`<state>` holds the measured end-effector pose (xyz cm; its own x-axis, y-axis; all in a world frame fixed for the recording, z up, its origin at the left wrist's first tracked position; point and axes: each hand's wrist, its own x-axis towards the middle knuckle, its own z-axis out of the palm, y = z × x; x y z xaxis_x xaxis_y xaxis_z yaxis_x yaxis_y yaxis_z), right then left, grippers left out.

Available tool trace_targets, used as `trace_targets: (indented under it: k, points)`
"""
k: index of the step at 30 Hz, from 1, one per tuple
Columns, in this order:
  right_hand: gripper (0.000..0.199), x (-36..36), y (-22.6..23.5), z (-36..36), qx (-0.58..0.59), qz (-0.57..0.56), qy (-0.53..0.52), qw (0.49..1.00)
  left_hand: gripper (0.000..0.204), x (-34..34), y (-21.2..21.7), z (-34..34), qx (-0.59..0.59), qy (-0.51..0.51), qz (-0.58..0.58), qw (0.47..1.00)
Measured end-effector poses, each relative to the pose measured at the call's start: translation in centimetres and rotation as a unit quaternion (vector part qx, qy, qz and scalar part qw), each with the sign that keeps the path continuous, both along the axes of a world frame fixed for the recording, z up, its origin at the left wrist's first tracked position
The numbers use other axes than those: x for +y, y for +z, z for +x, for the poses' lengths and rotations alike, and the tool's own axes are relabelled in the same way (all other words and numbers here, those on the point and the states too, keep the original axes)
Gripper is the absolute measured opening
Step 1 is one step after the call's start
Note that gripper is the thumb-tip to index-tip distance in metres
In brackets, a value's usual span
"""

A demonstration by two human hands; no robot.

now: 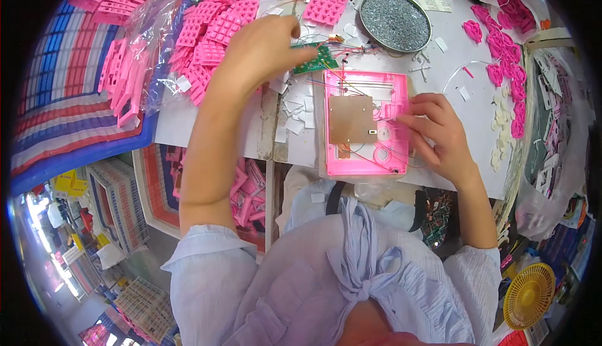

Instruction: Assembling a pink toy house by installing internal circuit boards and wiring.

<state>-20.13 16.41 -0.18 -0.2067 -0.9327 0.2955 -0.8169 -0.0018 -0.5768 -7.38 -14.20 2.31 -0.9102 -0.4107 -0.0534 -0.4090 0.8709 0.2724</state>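
Note:
A pink plastic casing lies open-side up on the table in front of me. Inside it are a brown square board, thin wires and a round ring-shaped recess. My right hand is at the casing's right edge, its fingers bent over the rim. My left hand hovers beyond the casing's far left corner, thumb and forefinger apart. Its thumb points at a small green circuit board, from which wires run into the casing. Whether the thumb touches that board I cannot tell.
Pink keypads are heaped at the far left, beside a plastic bag. A round tin of screws stands beyond the casing. Pink parts lie to the right. An open drawer of pink pieces is below the table's edge.

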Motion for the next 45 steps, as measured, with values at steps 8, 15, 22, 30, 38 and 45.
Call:
trace_targets:
  k: [8,15,22,30,38,45]
  points:
    - [0.026,2.0,-0.7,-1.2,-0.003,-0.022,-0.042,0.999,0.031,-1.2,-2.7,4.4,0.040,-0.073,0.022,0.996]
    - [0.026,0.0,-0.1,1.2,0.023,0.013,-0.036,0.999,0.016,5.3,-1.1,2.7,0.203,-0.085,0.086,0.972]
    - [0.020,-2.9,-0.5,0.9,0.036,-0.039,-0.086,0.995,0.019,6.8,-5.1,-0.3,0.270,-0.068,-0.004,0.960]
    - [0.021,-7.1,-0.7,-0.6,-0.184,0.002,-0.106,0.977,0.013,8.3,-4.8,0.5,0.312,-0.092,0.050,0.944]
    - [0.020,-6.5,-0.6,-1.0,-0.024,-0.065,-0.016,0.997,0.010,8.3,-4.7,1.6,0.298,-0.089,0.112,0.944]
    - [0.032,-5.2,-0.2,-2.7,0.022,0.025,0.013,0.999,0.012,8.6,-5.3,2.2,0.316,-0.176,0.065,0.930]
